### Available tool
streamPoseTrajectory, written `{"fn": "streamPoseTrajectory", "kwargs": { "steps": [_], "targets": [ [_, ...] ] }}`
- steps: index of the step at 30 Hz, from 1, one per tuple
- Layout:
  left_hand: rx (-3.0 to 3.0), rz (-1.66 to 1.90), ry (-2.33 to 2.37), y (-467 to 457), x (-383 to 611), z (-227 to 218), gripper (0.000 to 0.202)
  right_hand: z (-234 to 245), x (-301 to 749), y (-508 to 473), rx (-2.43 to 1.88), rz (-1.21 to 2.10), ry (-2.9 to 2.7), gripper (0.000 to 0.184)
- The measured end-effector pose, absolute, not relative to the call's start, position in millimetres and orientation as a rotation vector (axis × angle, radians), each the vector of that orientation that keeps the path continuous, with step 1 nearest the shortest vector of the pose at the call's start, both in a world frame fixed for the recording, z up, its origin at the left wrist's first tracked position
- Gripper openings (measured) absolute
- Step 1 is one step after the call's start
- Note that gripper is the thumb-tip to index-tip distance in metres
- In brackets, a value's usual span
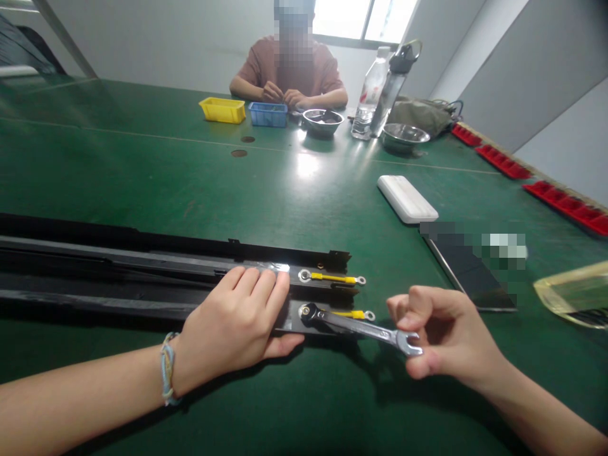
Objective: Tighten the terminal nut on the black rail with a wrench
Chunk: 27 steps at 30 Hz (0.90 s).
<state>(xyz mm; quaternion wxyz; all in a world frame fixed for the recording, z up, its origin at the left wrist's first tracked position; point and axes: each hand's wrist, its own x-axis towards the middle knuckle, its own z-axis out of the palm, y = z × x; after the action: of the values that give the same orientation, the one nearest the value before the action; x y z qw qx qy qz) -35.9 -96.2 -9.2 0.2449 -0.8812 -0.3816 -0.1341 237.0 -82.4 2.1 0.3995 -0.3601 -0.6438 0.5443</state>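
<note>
Two long black rails [118, 308] run from the left edge to the middle of the frame on the green tabletop [190, 183], each with a yellow lead [332, 278] at its end. The left hand [237, 316] lies across them, its grip clasping the nearer one. Right of centre, the right hand [446, 332] pinches a wrench [361, 327] by its open end, ring end over the nearer lead's fastener

Across the green worktop [161, 171] I see a seated person [259, 63]. Before that person, left to right: yellow bin [225, 115], blue bin [268, 118], bowl [323, 128]. Farther right: bottle [365, 114], flask [390, 95], second bowl [401, 145], bag [420, 113]. Nearer me: power bank [407, 201], phone [463, 263]. Red trays [565, 206] line the right edge.
</note>
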Motion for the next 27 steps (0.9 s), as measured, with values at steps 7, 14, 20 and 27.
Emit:
{"fn": "streamPoseTrajectory", "kwargs": {
  "steps": [7,14,20,27],
  "targets": [
    [-2.413,-0.377,-1.049,-95.5,-35.2,-10.9,0.06,-0.1,241.0,-83.9,-0.84,1.355,-1.671,0.037],
    [-2.376,-0.347,-1.031,-99.0,-36.2,-8.7,0.062,6.3,241.8,-82.1,-0.976,1.246,-1.618,0.028],
    [-2.366,-0.35,-1.022,-99.7,-36.6,-7.4,0.063,10.2,238.7,-79.0,-1.145,1.205,-1.511,0.019],
    [-2.371,-0.352,-1.023,-98.3,-38.1,-9.7,0.063,-1.5,239.2,-72.1,-1.2,1.156,-1.475,0.012]
  ]
}}
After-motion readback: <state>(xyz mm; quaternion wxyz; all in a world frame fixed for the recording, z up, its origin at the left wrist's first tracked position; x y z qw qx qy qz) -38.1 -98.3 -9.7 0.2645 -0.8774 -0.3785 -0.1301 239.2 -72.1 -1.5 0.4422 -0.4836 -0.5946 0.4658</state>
